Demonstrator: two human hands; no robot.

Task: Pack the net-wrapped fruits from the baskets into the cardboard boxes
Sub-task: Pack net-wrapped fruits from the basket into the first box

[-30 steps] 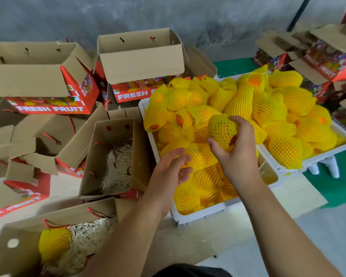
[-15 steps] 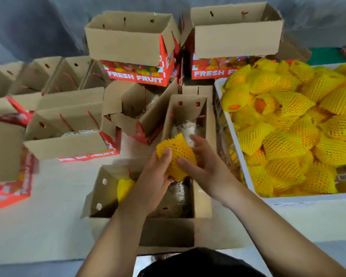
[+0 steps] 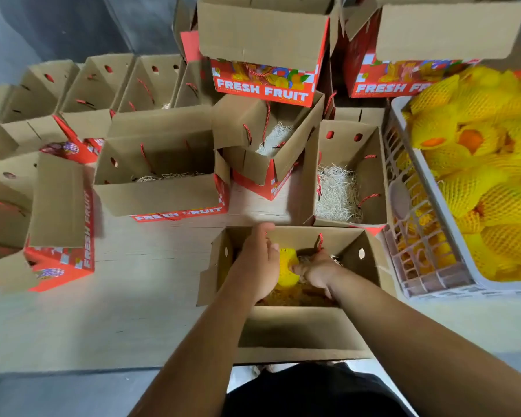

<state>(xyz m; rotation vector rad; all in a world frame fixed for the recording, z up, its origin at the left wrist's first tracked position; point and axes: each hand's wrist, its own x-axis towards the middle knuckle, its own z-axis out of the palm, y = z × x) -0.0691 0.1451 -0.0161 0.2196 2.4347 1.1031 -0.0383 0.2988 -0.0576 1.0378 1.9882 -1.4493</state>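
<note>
Fruit (image 3: pixel 288 267) now down inside box (image 3: pixel 295 329) (both hands (image 3: pixel 260 266) lowered).

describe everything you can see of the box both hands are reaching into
The open cardboard box sits nearest the person on the pale table, plain brown corrugated board inside, flaps up, a round hole in each end wall and a red cord handle at its far wall. The left hand and right hand are down inside it on a yellow net-wrapped fruit, over straw-like padding. Whether either hand grips the fruit is unclear. The white basket stands close by, on the box's right.
</note>
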